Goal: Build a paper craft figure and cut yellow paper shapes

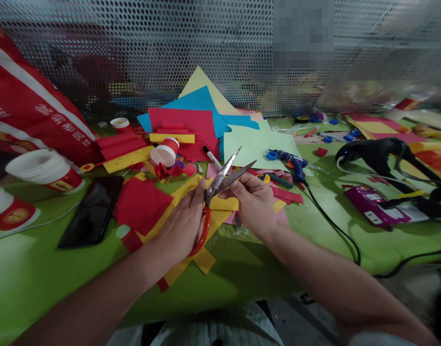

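Red-handled scissors [205, 235] are in my left hand [182, 218], their blades apart and pointing away from me to the upper right. Close by, my right hand [256, 202] is closed in a pinch beside the lower blade, its fingertips at or touching the metal. What lies between those fingertips is hidden. Just under them, between both hands, is a folded strip of yellow paper [225, 203]. Beneath my hands lie larger yellow paper [177, 274] and red paper [143, 199], with scraps around them.
A black phone [92, 211] and stacked paper cups [43, 170] stand left. Behind are blue paper [191, 103], pale green paper [260, 144] and a marker [212, 157]. To the right are a blue glue gun [296, 166] with a cord and a purple box [377, 204].
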A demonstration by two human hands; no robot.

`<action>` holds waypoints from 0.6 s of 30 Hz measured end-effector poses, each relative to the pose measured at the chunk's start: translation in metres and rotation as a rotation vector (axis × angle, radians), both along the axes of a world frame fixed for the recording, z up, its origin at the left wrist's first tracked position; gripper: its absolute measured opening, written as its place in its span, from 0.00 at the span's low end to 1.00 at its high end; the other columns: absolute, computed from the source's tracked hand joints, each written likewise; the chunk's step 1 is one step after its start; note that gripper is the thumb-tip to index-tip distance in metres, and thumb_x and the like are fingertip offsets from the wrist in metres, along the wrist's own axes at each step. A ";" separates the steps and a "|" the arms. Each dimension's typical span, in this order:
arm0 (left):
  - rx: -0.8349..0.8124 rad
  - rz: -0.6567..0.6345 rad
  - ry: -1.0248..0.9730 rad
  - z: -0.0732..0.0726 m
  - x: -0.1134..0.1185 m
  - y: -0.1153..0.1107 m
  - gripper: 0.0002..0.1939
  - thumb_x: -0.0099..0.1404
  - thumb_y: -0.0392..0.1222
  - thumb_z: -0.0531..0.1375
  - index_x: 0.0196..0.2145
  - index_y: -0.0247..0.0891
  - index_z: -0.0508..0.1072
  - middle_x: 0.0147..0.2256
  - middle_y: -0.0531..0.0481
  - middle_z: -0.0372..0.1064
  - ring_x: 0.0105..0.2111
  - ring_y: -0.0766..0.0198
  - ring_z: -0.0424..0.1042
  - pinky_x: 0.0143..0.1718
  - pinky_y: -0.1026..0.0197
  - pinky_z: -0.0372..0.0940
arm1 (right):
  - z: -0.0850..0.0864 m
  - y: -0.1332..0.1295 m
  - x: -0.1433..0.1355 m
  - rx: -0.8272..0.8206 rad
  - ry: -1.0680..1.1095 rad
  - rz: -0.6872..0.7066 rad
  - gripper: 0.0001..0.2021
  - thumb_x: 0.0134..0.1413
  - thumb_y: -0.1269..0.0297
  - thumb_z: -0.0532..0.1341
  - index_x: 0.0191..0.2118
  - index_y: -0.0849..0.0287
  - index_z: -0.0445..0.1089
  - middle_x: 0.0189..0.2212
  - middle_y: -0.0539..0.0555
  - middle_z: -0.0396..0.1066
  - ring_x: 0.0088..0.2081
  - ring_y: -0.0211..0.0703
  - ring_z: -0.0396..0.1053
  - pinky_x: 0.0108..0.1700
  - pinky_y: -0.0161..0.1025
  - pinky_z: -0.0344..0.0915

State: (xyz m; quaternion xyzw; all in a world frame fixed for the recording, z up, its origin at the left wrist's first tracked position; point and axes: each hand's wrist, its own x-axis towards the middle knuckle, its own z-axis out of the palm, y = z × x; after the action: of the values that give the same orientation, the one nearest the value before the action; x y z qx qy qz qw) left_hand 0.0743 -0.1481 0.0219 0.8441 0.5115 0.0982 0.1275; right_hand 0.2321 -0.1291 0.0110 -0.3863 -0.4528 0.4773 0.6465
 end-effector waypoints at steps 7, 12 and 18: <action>0.009 0.016 0.014 0.005 0.004 0.000 0.35 0.59 0.27 0.44 0.63 0.33 0.38 0.56 0.33 0.57 0.56 0.51 0.59 0.52 0.48 0.60 | -0.004 0.001 0.000 0.030 0.029 0.010 0.06 0.46 0.60 0.64 0.27 0.56 0.71 0.22 0.47 0.71 0.21 0.34 0.69 0.27 0.35 0.71; 0.027 0.054 0.067 0.006 0.006 0.001 0.34 0.57 0.26 0.45 0.62 0.31 0.43 0.53 0.34 0.60 0.53 0.52 0.63 0.50 0.49 0.62 | -0.007 0.003 0.000 0.055 0.055 0.007 0.06 0.45 0.60 0.65 0.26 0.56 0.71 0.22 0.46 0.71 0.20 0.33 0.69 0.26 0.34 0.70; 0.109 0.008 0.069 0.002 0.002 0.002 0.35 0.57 0.26 0.46 0.62 0.31 0.42 0.49 0.34 0.64 0.48 0.51 0.67 0.46 0.48 0.64 | -0.007 0.003 0.001 0.043 0.033 0.016 0.07 0.45 0.59 0.65 0.26 0.57 0.71 0.22 0.46 0.71 0.21 0.33 0.69 0.26 0.33 0.70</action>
State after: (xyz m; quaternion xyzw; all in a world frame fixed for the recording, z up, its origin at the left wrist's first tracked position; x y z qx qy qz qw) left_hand 0.0763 -0.1463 0.0239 0.8505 0.5129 0.0973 0.0634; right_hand 0.2329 -0.1261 0.0038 -0.3605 -0.4553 0.4791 0.6582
